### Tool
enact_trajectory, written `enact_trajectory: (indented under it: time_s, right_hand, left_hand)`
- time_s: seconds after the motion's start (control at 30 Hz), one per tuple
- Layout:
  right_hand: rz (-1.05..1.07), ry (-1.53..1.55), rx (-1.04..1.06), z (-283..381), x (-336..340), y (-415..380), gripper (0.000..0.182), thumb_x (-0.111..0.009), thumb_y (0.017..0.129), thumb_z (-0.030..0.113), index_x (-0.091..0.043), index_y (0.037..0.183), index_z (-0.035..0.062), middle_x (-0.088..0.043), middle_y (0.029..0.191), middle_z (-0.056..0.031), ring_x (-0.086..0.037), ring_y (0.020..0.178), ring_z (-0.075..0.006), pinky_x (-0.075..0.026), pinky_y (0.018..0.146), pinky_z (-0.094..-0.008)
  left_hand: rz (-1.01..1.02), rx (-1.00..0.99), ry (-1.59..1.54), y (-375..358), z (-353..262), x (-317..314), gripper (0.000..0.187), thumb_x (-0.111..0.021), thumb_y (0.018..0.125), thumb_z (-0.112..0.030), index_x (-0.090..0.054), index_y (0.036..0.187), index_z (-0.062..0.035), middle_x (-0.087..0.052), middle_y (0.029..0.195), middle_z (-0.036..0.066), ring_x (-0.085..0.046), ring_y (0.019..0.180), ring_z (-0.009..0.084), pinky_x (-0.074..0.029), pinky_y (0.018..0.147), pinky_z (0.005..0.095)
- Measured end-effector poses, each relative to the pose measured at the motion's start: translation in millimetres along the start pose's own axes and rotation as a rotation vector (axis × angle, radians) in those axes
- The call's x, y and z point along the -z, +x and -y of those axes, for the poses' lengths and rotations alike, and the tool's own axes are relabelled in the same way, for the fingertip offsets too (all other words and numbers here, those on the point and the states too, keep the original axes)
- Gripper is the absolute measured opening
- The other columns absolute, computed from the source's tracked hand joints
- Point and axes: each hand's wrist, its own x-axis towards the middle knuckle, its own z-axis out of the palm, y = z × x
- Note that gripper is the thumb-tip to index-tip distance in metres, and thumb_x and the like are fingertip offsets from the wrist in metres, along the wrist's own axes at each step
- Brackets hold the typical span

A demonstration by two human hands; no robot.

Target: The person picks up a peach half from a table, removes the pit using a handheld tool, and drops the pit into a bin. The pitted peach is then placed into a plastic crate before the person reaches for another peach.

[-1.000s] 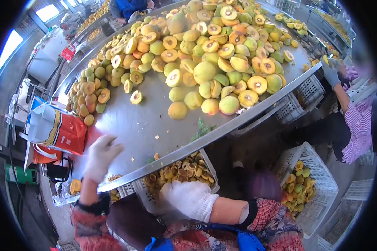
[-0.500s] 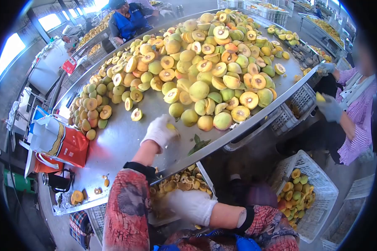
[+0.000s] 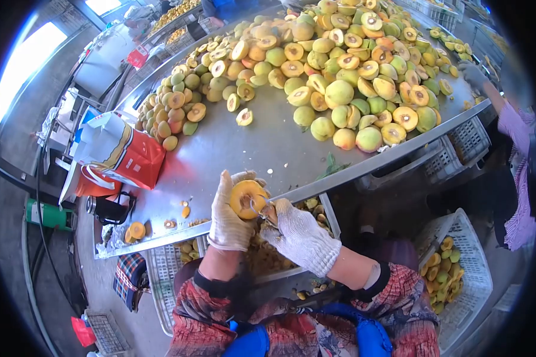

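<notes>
My left hand [image 3: 233, 215], in a white knitted glove, grips a halved yellow peach [image 3: 245, 199] with its cut face toward me. In my gloved right hand [image 3: 304, 235] is a small pitting tool [image 3: 268, 212]; its curved metal tip touches the middle of the cut face. My right fingers hide most of its handle. Both hands are over the near edge of the metal table [image 3: 232, 154], above a crate [image 3: 335, 218] of pits and scraps. Across the table lies a large pile of whole-looking and halved peaches [image 3: 339, 92].
A red and white bag [image 3: 138, 166] and a black flask [image 3: 106, 208] stand at the table's left. A white crate [image 3: 473, 256] of peach halves is on the floor at right. A co-worker in a striped sleeve [image 3: 518, 172] sits at right. Green leaves [image 3: 333, 166] lie near the edge.
My left hand has drawn back from the table with a peach half. My right hand has risen from over the crate to meet it. The view has shifted, too.
</notes>
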Motion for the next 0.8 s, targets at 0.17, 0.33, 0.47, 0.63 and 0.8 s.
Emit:
enact_trajectory:
  time_s: [0.17, 0.33, 0.47, 0.63, 0.8]
  right_hand:
    - [0.019, -0.185, 0.084, -9, -20, 1, 0.039, -0.061, 0.085, 0.020, -0.051, 0.119, 0.0045, -0.056, 0.105, -0.0239, -0.059, 0.090, -0.0407, -0.050, 0.078, -0.0466]
    - [0.017, -0.242, 0.126, -14, -29, -2, 0.045, -0.062, 0.083, 0.020, -0.048, 0.123, 0.0042, -0.055, 0.109, -0.0242, -0.059, 0.092, -0.0411, -0.050, 0.077, -0.0481]
    - [0.109, -0.153, 0.015, -8, -28, -1, 0.045, -0.061, 0.083, 0.019, -0.046, 0.122, 0.0007, -0.055, 0.109, -0.0265, -0.059, 0.091, -0.0424, -0.051, 0.077, -0.0479]
    - [0.096, 0.021, -0.006, 0, -19, -8, 0.042, -0.060, 0.084, 0.017, -0.044, 0.120, 0.0005, -0.057, 0.103, -0.0265, -0.059, 0.089, -0.0435, -0.051, 0.076, -0.0481]
    - [0.090, 0.077, 0.049, -2, -24, -17, 0.036, -0.059, 0.084, 0.015, -0.047, 0.115, 0.0024, -0.056, 0.100, -0.0251, -0.059, 0.086, -0.0447, -0.051, 0.073, -0.0488]
  left_hand:
    - [-0.026, -0.034, -0.069, -19, 8, 4, 0.046, -0.049, 0.095, -0.044, -0.058, 0.105, 0.0005, -0.063, 0.095, 0.017, -0.061, 0.091, 0.0292, -0.050, 0.084, 0.0410]
    - [0.002, -0.122, -0.041, -24, 13, 6, 0.041, -0.050, 0.095, -0.038, -0.059, 0.104, 0.0012, -0.063, 0.097, 0.016, -0.061, 0.094, 0.0278, -0.049, 0.088, 0.0393]
    - [-0.023, -0.197, 0.093, -30, 12, 0, 0.037, -0.050, 0.095, -0.033, -0.060, 0.101, 0.0017, -0.064, 0.096, 0.014, -0.061, 0.093, 0.0253, -0.048, 0.088, 0.0370]
    - [-0.035, -0.287, 0.300, -34, 16, 2, 0.037, -0.051, 0.095, -0.034, -0.061, 0.099, 0.0017, -0.064, 0.094, 0.013, -0.061, 0.089, 0.0224, -0.049, 0.083, 0.0347]
    - [-0.027, -0.322, 0.480, -47, 13, -7, 0.040, -0.051, 0.094, -0.037, -0.060, 0.097, 0.0026, -0.064, 0.093, 0.016, -0.062, 0.087, 0.0242, -0.049, 0.083, 0.0354]
